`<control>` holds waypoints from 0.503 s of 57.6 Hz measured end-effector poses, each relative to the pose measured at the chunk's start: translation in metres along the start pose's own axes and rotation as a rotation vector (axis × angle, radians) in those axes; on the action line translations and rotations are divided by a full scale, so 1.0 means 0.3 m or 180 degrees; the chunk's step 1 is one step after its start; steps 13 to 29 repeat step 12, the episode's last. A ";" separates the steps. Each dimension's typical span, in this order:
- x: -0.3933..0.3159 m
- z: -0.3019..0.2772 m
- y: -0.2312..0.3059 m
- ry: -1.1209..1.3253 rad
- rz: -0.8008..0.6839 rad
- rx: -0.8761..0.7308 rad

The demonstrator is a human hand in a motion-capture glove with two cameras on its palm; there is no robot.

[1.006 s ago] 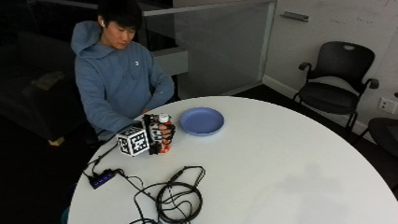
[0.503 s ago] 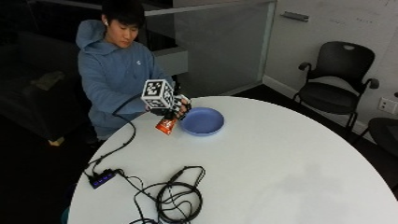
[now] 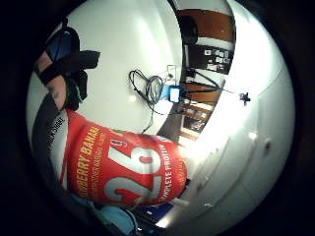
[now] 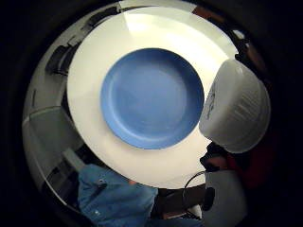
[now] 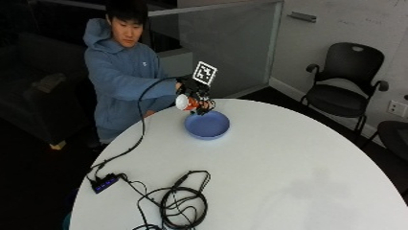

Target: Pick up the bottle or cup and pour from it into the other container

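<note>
In the outside view my gloved right hand (image 5: 199, 97) grips a red bottle (image 5: 187, 102) in the air, tipped roughly onto its side just above the far rim of the blue bowl (image 5: 207, 125). The bowl stands on the white round table (image 5: 287, 167) near its far edge. The little finger side palm view is filled by the bottle's red label (image 3: 123, 172), with black-strapped fingers (image 3: 66, 73) curled round it. From the thumb side palm view I look straight down into the bowl (image 4: 151, 97), which looks bare inside. The bottle's white ribbed cap (image 4: 235, 111) is on and hangs beside the bowl's rim.
A coil of black cables (image 5: 182, 201) and a small blue hub (image 5: 105, 183) lie at the table's near left. A black office chair (image 5: 347, 91) stands past the far right edge. A glass partition (image 5: 236, 43) rises behind the table.
The bottle stood on the table in the hand's grip one second ago. It has since been lifted, carried right to above the bowl and tipped over.
</note>
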State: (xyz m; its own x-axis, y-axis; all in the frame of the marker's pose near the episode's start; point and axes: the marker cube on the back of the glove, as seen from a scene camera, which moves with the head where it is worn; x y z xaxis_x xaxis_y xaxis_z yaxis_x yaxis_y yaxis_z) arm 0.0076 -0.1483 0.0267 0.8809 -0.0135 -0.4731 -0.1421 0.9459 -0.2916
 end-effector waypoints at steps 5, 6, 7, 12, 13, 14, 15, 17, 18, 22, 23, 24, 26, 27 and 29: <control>-0.084 -0.023 -0.004 -0.0085 -0.0184 -0.0130; -0.097 -0.022 -0.007 0.0009 -0.0176 -0.0150; -0.111 -0.022 -0.009 0.0061 -0.0193 -0.0165; -0.202 -0.055 0.002 -0.0591 -0.0615 -0.0213; -0.202 -0.055 0.002 -0.0591 -0.0615 -0.0213; -0.202 -0.055 0.002 -0.0591 -0.0615 -0.0213; -0.202 -0.055 0.002 -0.0591 -0.0615 -0.0213; -0.202 -0.055 0.002 -0.0591 -0.0615 -0.0213; -0.202 -0.055 0.002 -0.0591 -0.0615 -0.0213; -0.202 -0.055 0.002 -0.0591 -0.0615 -0.0213; -0.202 -0.055 0.002 -0.0591 -0.0615 -0.0213; -0.202 -0.055 0.002 -0.0591 -0.0615 -0.0213; -0.202 -0.055 0.002 -0.0591 -0.0615 -0.0213; -0.202 -0.055 0.002 -0.0591 -0.0615 -0.0213; -0.202 -0.055 0.002 -0.0591 -0.0615 -0.0213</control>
